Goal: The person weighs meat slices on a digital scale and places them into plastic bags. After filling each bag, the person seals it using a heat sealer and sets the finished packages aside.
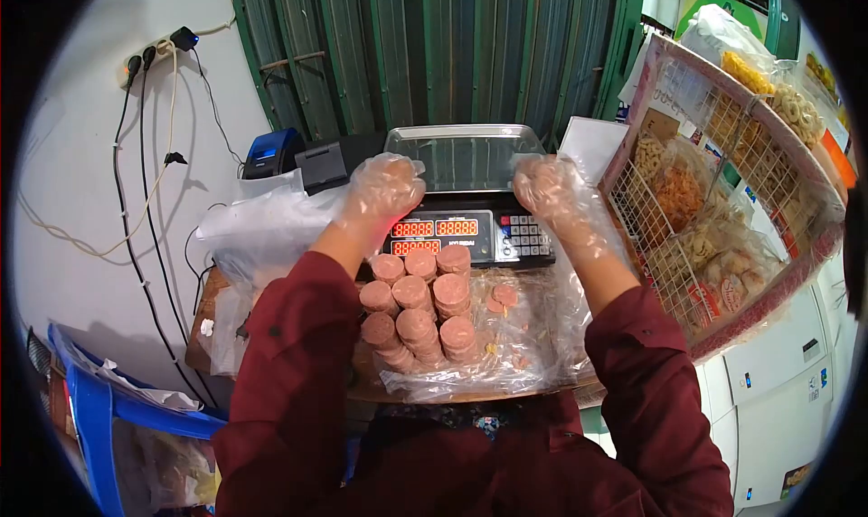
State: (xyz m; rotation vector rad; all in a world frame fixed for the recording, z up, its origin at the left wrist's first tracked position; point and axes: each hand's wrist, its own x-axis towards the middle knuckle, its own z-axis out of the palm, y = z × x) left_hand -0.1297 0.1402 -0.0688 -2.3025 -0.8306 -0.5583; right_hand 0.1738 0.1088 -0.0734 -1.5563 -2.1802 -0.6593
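My left hand (384, 191), in a clear plastic glove, is closed at the near left corner of a weighing scale's metal tray (466, 133). On the opposite side my gloved right hand (547, 189) is closed at the tray's right corner. What the curled fingers hold, if anything, is hidden. Below the tray, the scale's front panel (468, 237) shows red digits and a keypad. Nearer to me, several stacks of round pink meat patties (412, 293) stand in rows on a clear plastic sheet (533, 359). A loose patty (504, 295) lies to their right, with small scraps around it.
Clear plastic bags (262, 214) lie left of the scale, near a blue-and-black device (273, 153). A wire basket (665, 237) with bagged food stands at right. Cables hang from a power strip (149, 60) on the wall. A blue plastic chair (90, 417) is at lower left.
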